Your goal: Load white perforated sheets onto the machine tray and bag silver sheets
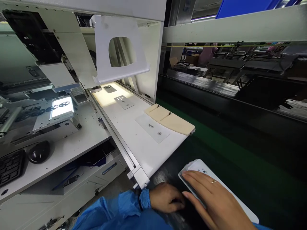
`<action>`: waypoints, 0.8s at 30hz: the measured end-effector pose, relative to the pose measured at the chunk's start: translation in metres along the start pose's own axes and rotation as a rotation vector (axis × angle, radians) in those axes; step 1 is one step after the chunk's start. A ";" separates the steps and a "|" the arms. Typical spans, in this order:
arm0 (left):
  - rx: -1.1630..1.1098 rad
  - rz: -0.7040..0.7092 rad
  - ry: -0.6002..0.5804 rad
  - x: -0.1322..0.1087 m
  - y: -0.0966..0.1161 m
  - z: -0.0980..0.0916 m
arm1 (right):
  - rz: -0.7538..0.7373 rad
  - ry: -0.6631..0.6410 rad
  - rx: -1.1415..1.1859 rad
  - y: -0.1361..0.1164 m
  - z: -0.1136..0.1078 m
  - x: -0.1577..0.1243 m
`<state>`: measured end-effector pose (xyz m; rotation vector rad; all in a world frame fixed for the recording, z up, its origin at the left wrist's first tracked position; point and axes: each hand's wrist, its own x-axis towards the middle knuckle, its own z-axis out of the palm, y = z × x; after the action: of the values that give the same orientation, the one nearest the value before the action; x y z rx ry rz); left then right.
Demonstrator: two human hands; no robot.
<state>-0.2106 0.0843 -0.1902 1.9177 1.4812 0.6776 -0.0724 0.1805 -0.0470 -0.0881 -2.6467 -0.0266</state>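
Note:
My right hand [212,198] lies over a stack of thin white panels [237,198] with rounded corners. Its fingers reach across the top to the left edge, and the thumb runs along that side. Small round holes show near the top panel's far end. To the left, my left hand [166,196] hangs near the end of a white conveyor belt [129,137], fingers curled inward with nothing visible in them. Flat on the belt lie a clear-looking panel [152,128] with dark small marks, a grey panel [124,102] and, under bright light, a third panel [109,88].
A beige guide plate [170,118] with two screws edges the belt's right side. Above the belt hangs a white bracket [122,72] with an oval opening. At left are a mouse [39,152], a keyboard [11,167] and a lit screen [62,108]. Dark green surface [230,153] extends right.

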 end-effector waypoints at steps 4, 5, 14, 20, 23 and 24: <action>0.048 -0.002 -0.009 0.000 0.002 -0.004 | 0.187 0.012 0.013 0.019 0.000 -0.034; 0.050 -0.003 -0.005 0.000 0.002 -0.004 | 0.224 0.027 -0.002 0.022 0.001 -0.041; 0.071 -0.027 0.016 0.001 0.001 -0.001 | 0.297 0.071 -0.108 0.031 0.010 -0.069; 0.077 -0.032 0.014 0.001 0.002 -0.001 | 0.300 0.107 -0.169 0.035 0.008 -0.072; 0.085 -0.033 0.011 0.002 0.002 -0.001 | 0.295 0.094 -0.168 0.036 0.008 -0.075; 0.091 -0.033 0.011 0.002 0.002 -0.001 | 0.295 0.081 -0.166 0.037 0.009 -0.076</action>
<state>-0.2097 0.0856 -0.1881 1.9551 1.5714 0.6164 -0.0072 0.2129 -0.0906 -0.5195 -2.5205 -0.1485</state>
